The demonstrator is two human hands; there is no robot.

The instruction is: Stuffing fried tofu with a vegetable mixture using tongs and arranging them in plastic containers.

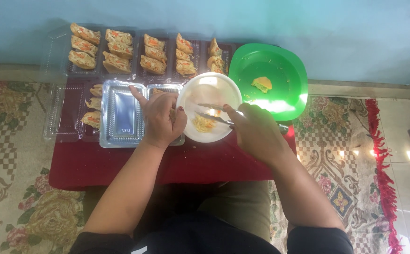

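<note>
My right hand [257, 131] holds metal tongs [212, 113] whose tips reach over a white plate [209, 89] with a small heap of yellow filling [204, 123]. My left hand [160, 117] is curled around a piece of food over a clear plastic container [165, 89], beside the white plate. A green plate [280, 70] to the right holds one small yellow piece [262, 83].
A low table with a dark red cloth [120, 164] carries several clear containers; the back row holds filled sandwich pieces [115, 49]. An empty clear tray [121, 113] lies left of my hand, more pieces [92, 117] beside it. A patterned rug [7, 178] and a blue wall [261, 19] surround it.
</note>
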